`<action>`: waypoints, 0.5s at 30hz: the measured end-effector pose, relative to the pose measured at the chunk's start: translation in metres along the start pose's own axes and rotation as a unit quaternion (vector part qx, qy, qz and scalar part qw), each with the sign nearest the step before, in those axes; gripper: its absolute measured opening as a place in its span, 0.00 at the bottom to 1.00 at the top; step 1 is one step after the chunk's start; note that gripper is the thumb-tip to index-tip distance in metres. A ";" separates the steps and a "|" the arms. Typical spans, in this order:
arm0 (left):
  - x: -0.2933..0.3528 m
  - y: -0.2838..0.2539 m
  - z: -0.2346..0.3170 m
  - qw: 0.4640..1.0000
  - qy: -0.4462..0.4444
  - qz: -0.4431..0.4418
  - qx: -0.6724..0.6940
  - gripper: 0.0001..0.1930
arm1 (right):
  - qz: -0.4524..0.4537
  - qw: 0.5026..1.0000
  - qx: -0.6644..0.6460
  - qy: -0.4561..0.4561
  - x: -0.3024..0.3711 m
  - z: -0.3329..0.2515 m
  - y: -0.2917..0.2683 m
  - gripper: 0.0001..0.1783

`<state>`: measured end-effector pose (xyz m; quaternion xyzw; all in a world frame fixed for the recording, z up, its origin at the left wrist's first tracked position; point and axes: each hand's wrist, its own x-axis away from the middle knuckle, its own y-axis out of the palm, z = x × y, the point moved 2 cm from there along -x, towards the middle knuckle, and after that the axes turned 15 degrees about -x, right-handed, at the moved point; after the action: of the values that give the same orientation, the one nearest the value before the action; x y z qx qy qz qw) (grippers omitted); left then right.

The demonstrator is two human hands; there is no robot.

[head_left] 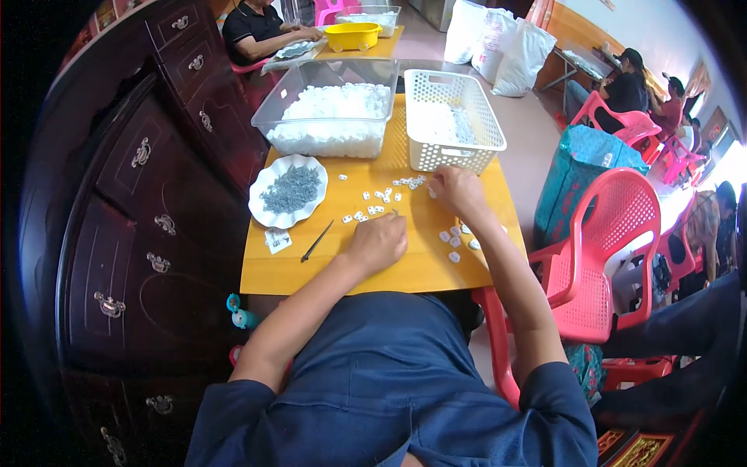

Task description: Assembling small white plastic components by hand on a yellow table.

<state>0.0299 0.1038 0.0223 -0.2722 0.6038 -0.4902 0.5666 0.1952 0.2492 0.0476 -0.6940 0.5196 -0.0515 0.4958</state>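
Observation:
My left hand [379, 243] rests on the yellow table [342, 272], its fingers curled closed, with a small grey piece [395, 212] showing at the tips. Just beyond it lie several small white plastic pieces [366, 212] with dark holes. My right hand [457, 191] is closed, fingertips down at the table beside a row of similar white pieces [408, 182]; what it pinches is hidden. Larger white pieces [454, 257] are scattered below the right wrist. A pair of dark tweezers [317, 241] lies left of my left hand.
A white scalloped plate [255, 193] holds many small grey pieces. Behind stand a clear bin [268, 128] heaped with white pieces and a white perforated basket [494, 144]. Dark cabinets [124, 233] line the left; a pink chair [615, 202] stands right. Several people work nearby.

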 end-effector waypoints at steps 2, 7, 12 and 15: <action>0.005 -0.005 -0.002 0.998 -0.018 0.005 0.063 0.05 | -0.012 0.999 0.031 0.028 -0.009 0.003 0.012 0.11; 0.007 -0.005 -0.008 0.996 -0.021 0.027 0.079 0.05 | -0.021 0.996 0.082 0.033 -0.016 0.007 0.029 0.12; 0.006 -0.011 -0.004 0.995 -0.013 0.042 0.092 0.04 | 0.015 0.999 0.040 -0.013 -0.008 0.006 0.032 0.11; 0.006 -0.016 -0.002 0.994 -0.016 0.047 0.100 0.04 | 0.008 0.998 0.057 -0.010 -0.003 0.002 0.030 0.10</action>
<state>0.0232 0.0924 0.0343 -0.1931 0.5543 -0.5167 0.6233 0.1753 0.2537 0.0256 -0.6606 0.5168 -0.0702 0.5400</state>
